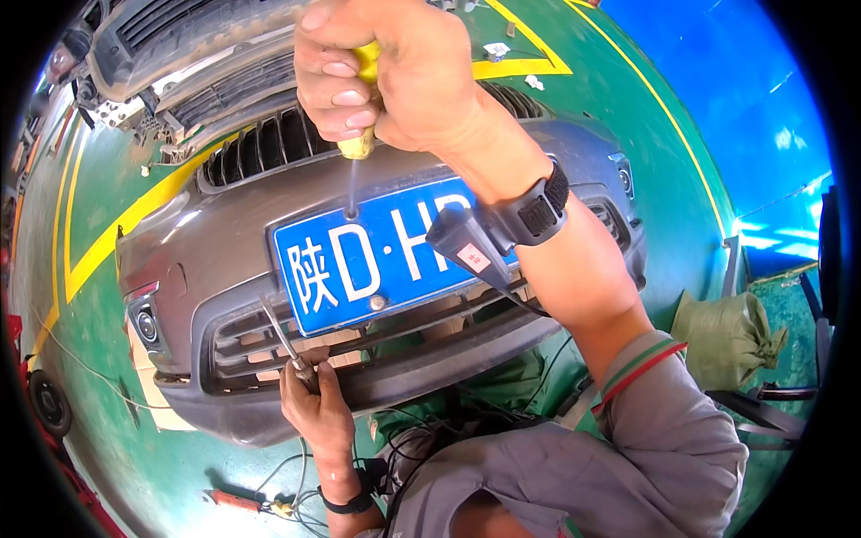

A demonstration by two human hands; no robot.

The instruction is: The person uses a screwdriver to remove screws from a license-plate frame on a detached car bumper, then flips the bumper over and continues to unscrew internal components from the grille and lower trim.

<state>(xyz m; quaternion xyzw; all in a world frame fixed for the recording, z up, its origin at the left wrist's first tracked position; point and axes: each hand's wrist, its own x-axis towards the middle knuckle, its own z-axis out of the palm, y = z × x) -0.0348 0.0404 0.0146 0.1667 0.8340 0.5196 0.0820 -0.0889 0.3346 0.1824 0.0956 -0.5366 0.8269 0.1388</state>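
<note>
My right hand (404, 81) is wrapped round the yellow handle of a screwdriver (357, 146). The thin shaft points down to a screw (351, 215) at the upper left of a blue license plate (395, 305). That plate sits on a dark grey-brown car bumper (229, 229). Low on the left, my left hand (316, 403) grips a second screwdriver (285, 334) with a dark handle. Its metal shaft slants up beside the plate's lower left edge, in front of the lower grille; whether the tip touches anything I cannot tell. Another screw (378, 303) shows at the plate's bottom edge.
Beyond the bumper lie more car front parts (170, 54). A stuffed green sack (726, 341) stands at the right, near a blue surface (717, 90). Cables and an orange-red tool (235, 500) lie on the green floor at the lower left. A dark wheel (49, 403) shows at the far left.
</note>
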